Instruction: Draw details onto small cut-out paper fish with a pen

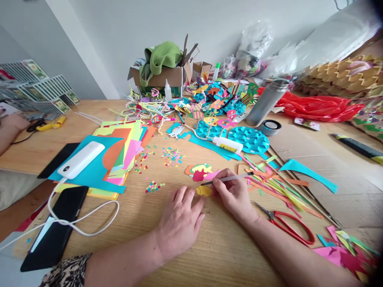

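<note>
A small yellow paper fish (204, 191) lies flat on the wooden table, with a dark line drawn near its left end. My left hand (182, 219) rests palm down with fingers spread, its fingertips beside the fish's left edge. In my right hand (230, 193) a pen (236, 177) is pinched, its dark tip just above the fish. Behind the fish lie several paper fish cutouts, a crimson one (199, 174) among them. Small piles of paper dots (154, 186) and confetti (172, 156) sit to the left.
Red-handled scissors (293, 227) and paper strips (281, 187) lie right. Stacked coloured paper (89, 159), a power bank (82, 159) and a phone (55, 227) are left. A glue bottle (228, 144) and metal flask (266, 104) stand behind. Another person's hand (12, 125) shows far left.
</note>
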The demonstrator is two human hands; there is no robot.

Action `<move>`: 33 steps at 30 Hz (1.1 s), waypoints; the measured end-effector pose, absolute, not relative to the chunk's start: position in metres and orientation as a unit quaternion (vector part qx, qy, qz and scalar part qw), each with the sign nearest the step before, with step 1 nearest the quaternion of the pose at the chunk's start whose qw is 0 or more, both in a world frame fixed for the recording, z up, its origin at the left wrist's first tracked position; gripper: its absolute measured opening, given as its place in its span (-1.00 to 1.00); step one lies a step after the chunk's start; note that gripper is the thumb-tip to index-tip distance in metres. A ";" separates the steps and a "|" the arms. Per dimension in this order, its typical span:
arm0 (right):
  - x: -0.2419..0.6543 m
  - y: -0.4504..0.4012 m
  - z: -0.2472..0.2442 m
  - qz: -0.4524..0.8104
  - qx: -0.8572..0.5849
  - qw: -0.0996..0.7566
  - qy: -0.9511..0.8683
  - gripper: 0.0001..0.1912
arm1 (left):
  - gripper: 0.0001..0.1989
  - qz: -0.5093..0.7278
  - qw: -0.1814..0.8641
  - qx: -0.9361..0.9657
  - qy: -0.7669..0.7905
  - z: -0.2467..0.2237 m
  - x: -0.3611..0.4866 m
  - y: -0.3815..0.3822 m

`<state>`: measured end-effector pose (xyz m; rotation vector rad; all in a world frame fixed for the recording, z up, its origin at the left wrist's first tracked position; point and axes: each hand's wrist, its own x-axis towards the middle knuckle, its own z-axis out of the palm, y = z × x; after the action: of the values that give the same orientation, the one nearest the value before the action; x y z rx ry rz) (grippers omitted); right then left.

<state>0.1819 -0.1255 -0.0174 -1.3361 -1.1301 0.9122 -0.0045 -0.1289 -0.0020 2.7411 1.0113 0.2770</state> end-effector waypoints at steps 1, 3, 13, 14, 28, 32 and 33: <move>0.182 -0.125 -0.018 0.392 -0.566 0.543 -0.481 -0.82 | -0.62 0.093 0.102 0.929 0.343 -0.002 -0.004 -0.129; 0.182 -0.124 -0.019 0.393 -0.570 0.534 -0.485 -0.84 | -0.63 0.085 0.100 0.929 0.347 -0.003 -0.004 -0.129; 0.180 -0.121 -0.025 0.401 -0.573 0.490 -0.520 -0.81 | -0.65 0.056 0.104 0.926 0.358 0.000 -0.004 -0.129; 0.181 -0.121 -0.025 0.399 -0.575 0.490 -0.520 -0.82 | -0.65 0.054 0.107 0.926 0.359 0.000 -0.004 -0.129; 0.181 -0.120 -0.020 0.407 -0.586 0.473 -0.517 -0.84 | -0.67 0.038 0.140 0.921 0.362 0.001 -0.003 -0.127; 0.182 -0.120 -0.020 0.411 -0.588 0.477 -0.507 -0.85 | -0.66 0.042 0.143 0.921 0.361 0.001 -0.003 -0.127; 0.182 -0.120 -0.020 0.411 -0.589 0.478 -0.506 -0.85 | -0.66 0.043 0.144 0.920 0.361 0.001 -0.003 -0.127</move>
<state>0.1820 -0.1201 -0.0198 -1.4386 -1.2356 1.0028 -0.0027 -0.1267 0.0015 2.6528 1.0393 0.1235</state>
